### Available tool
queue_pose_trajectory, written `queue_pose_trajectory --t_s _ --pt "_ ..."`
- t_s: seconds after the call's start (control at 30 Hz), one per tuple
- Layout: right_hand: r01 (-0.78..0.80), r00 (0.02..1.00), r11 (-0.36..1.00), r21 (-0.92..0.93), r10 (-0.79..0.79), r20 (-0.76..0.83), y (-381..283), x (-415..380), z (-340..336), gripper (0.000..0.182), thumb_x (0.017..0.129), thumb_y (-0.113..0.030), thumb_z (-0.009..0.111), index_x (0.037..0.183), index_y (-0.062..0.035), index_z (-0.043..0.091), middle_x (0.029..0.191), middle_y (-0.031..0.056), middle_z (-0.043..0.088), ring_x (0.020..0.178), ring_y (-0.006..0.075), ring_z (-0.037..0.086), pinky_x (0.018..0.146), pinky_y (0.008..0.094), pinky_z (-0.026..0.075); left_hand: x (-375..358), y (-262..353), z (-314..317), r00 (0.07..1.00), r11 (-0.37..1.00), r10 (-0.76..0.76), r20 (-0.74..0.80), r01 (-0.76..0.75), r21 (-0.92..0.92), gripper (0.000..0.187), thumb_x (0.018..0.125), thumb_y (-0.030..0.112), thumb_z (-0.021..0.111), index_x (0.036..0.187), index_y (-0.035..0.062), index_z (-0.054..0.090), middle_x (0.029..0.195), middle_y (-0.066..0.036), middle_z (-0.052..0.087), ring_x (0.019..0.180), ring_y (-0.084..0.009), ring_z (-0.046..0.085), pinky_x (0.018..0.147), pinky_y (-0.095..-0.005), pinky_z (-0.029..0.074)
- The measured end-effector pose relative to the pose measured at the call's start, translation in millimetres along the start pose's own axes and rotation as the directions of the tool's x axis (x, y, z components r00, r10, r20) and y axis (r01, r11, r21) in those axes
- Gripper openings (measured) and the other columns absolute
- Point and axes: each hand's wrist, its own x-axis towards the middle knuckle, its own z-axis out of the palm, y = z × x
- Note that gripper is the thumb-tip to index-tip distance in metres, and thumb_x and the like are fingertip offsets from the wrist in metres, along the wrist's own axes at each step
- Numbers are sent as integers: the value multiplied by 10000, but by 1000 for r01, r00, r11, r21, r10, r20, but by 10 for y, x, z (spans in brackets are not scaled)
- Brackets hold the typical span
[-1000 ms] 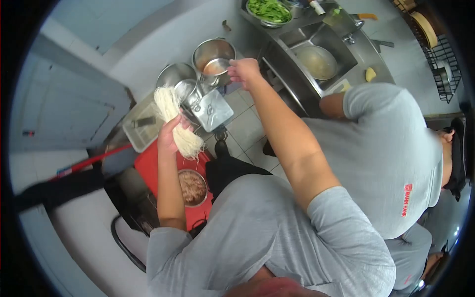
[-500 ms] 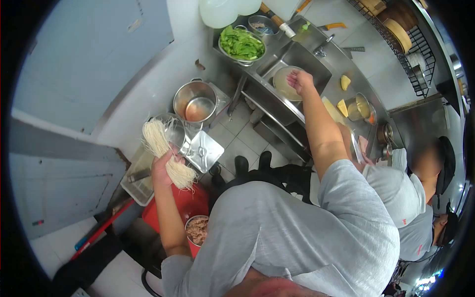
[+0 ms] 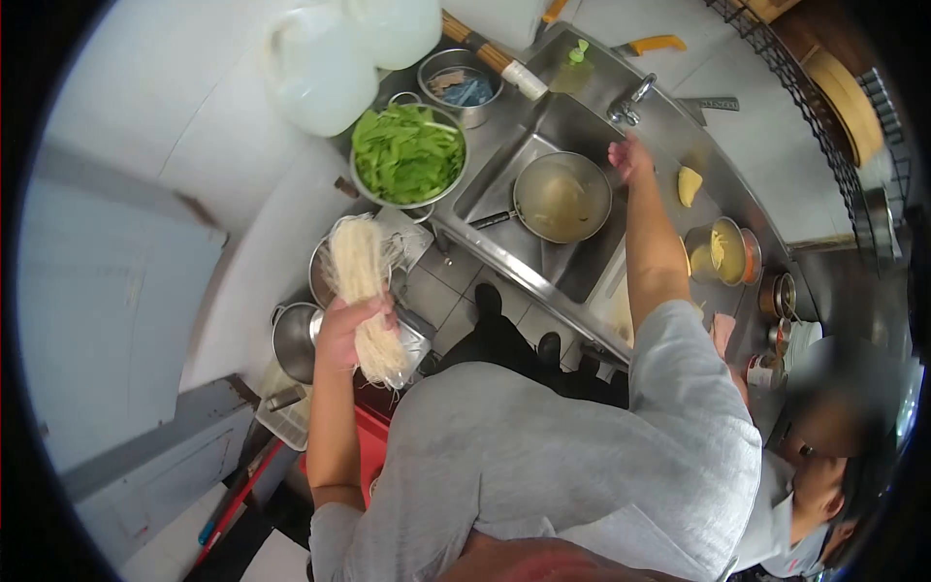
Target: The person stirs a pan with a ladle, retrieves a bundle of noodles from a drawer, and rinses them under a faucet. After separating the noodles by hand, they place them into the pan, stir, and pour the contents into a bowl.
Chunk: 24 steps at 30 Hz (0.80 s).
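Note:
My left hand (image 3: pixel 351 332) is closed round the middle of a bundle of dried rice noodles (image 3: pixel 361 262), whose loose strands stick out at both ends. My right hand (image 3: pixel 630 157) is over the right side of the sink (image 3: pixel 543 121), just below the tap (image 3: pixel 632 102). Its fingers are a little bent and apart, with nothing seen in them. Beside it in the sink sits a pan (image 3: pixel 562 197) with a dark handle, holding what looks like cloudy liquid.
Left of the sink stand a colander of leafy greens (image 3: pixel 407 153), a metal pot (image 3: pixel 461 87) and large white jugs (image 3: pixel 325 73). Pots (image 3: pixel 297 341) are low at left. On the right counter are a yellow piece of food (image 3: pixel 689 186) and containers (image 3: pixel 722 250). A co-worker (image 3: pixel 815 456) stands close at right.
My right hand has moved from above the pan towards the tap. The view has shifted closer to the sink, and the noodle bundle is now held more upright in my left hand.

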Motion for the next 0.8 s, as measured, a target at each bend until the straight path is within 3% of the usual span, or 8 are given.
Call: queue_pose_trajectory --t_s 0.2,0.37,0.5,0.6,0.63,0.7,0.73,0.8 --pt "-45 982 989 138 70 -175 -312 892 56 373 958 -410 627 1090 -67 566 787 139 630 590 247 629 498 358 518 1631 -147 731 966 963 -256 38 252 97 353 856 129 689 1154 -3 553 853 -75 576 720 -206 600 657 -379 530" --pt "-108 994 978 180 112 -12 -213 1468 -219 259 971 -275 631 1094 -49 608 812 79 651 587 180 608 502 290 494 2666 -453 1029 906 909 -416 71 413 56 270 880 106 673 1114 20 572 847 -67 610 719 -194 632 656 -375 561" --pt "255 964 963 -92 -245 103 -278 1230 -343 224 902 -100 686 1115 -31 698 920 81 708 752 163 657 660 270 544 3406 -835 972 871 875 -483 91 475 92 231 885 112 662 1084 18 591 857 -75 623 740 -198 642 680 -385 577" --pt "586 758 594 -552 -642 113 -79 1456 -456 189 858 -80 702 1038 -22 716 875 78 715 754 169 665 670 283 543 3959 -1149 894 826 833 -552 110 541 120 195 883 142 655 1024 16 608 871 -101 639 780 -242 658 710 -423 582" --pt "448 756 556 -700 -654 -36 -462 626 -29 189 799 -38 712 985 -11 721 834 89 716 740 184 674 670 292 539 4140 -1290 829 798 808 -590 128 581 103 185 881 148 651 1004 16 611 879 -112 647 792 -257 664 725 -439 581" --pt "277 954 836 -474 -299 30 -340 311 155 156 805 -12 670 953 2 717 828 119 716 733 204 685 666 296 545 4531 -1600 704 754 763 -635 171 646 -12 198 883 147 639 1024 10 616 901 -127 655 804 -271 668 741 -458 577" --pt "144 940 975 -171 -80 331 -397 -12 349 144 818 11 633 940 36 705 834 142 711 727 221 691 671 322 569 4659 -1703 703 732 737 -652 196 673 -61 205 884 147 633 1033 7 618 911 -134 659 811 -278 670 750 -468 575" --pt "-227 719 945 -236 326 614 -413 -249 457 228 906 -47 617 1090 88 624 961 194 700 801 262 702 758 384 609 4740 -1732 913 767 767 -626 140 638 -68 177 898 139 592 996 -5 623 847 -132 649 769 -279 669 702 -440 575"
